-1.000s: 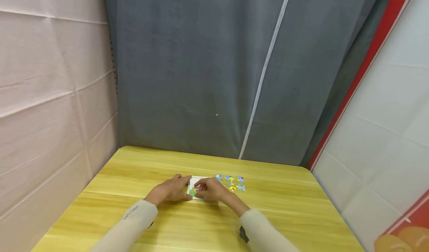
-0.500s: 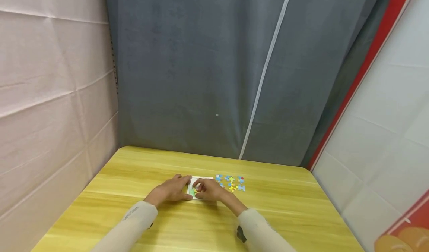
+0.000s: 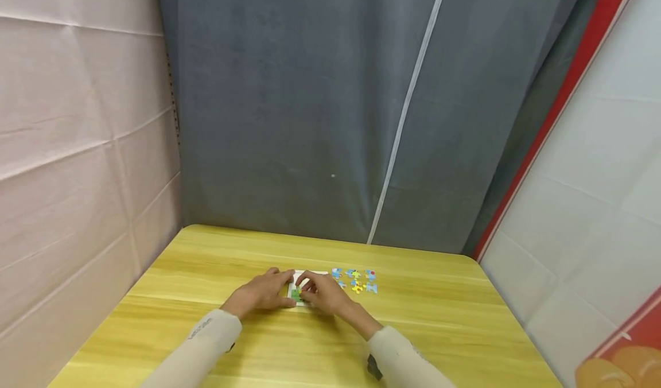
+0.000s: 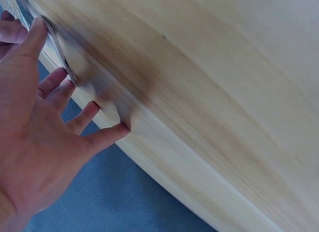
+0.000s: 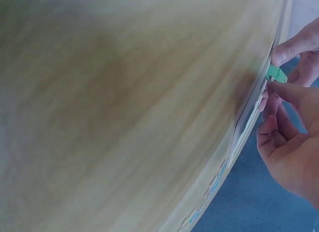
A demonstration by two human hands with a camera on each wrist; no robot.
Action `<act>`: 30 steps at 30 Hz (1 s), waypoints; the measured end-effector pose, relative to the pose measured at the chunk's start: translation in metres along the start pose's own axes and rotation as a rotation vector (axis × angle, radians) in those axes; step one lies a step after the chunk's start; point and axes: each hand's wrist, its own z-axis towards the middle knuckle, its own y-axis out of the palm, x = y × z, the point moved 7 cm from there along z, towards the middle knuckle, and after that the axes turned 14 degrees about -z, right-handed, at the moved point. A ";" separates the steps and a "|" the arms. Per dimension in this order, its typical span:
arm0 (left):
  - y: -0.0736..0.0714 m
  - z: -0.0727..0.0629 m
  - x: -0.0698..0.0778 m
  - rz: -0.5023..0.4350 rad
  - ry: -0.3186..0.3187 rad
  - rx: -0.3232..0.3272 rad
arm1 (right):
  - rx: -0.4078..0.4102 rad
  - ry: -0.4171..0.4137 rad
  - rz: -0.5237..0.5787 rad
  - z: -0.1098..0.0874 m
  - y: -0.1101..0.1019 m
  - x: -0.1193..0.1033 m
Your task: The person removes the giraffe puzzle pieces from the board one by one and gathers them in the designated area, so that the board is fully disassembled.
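Observation:
A small white puzzle tray (image 3: 322, 272) lies on the table, with green puzzle pieces (image 3: 295, 294) in its near left corner. My left hand (image 3: 264, 291) spans the tray's left side, its thumb and fingers extended and resting at the edge. Over the tray, my right hand (image 3: 322, 292) pinches a small puzzle piece between thumb and index finger, beside the green part. Fingertips mostly hide that piece; a bit of yellow shows. In the right wrist view, the right fingertips meet right at a green piece (image 5: 275, 73), close to the left thumb.
Several loose blue and yellow puzzle pieces (image 3: 356, 287) lie just right of the tray. The yellow wood-grain table (image 3: 439, 319) reaches back to a grey curtain (image 3: 289, 118). A pale cloth wall (image 3: 88, 147) stands at the left, a white and red panel (image 3: 594, 175) at the right.
My right hand has shifted slightly left over the tray, and its pinched piece is now closer to the green part. The left hand stays at the tray's edge.

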 end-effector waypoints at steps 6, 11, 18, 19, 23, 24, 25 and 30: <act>0.000 0.000 0.001 0.003 0.006 0.003 | 0.003 0.012 0.043 -0.002 -0.002 0.001; -0.001 0.001 0.001 0.011 0.010 0.005 | 0.013 0.040 0.075 -0.005 -0.009 0.006; 0.001 0.003 -0.002 0.007 -0.003 0.006 | 0.007 0.055 0.077 -0.014 -0.020 0.021; 0.001 0.003 -0.002 0.007 -0.003 0.006 | 0.006 0.054 0.077 -0.015 -0.022 0.023; 0.001 0.004 -0.003 0.008 0.000 0.008 | 0.014 0.057 0.074 -0.022 -0.028 0.035; 0.001 0.004 -0.003 0.010 0.000 0.008 | 0.018 0.059 0.068 -0.023 -0.029 0.038; 0.001 0.004 -0.003 0.008 0.000 0.007 | 0.020 0.061 0.063 -0.025 -0.030 0.041; 0.000 0.004 -0.002 0.010 0.014 -0.002 | 0.024 0.089 0.051 -0.035 -0.038 0.053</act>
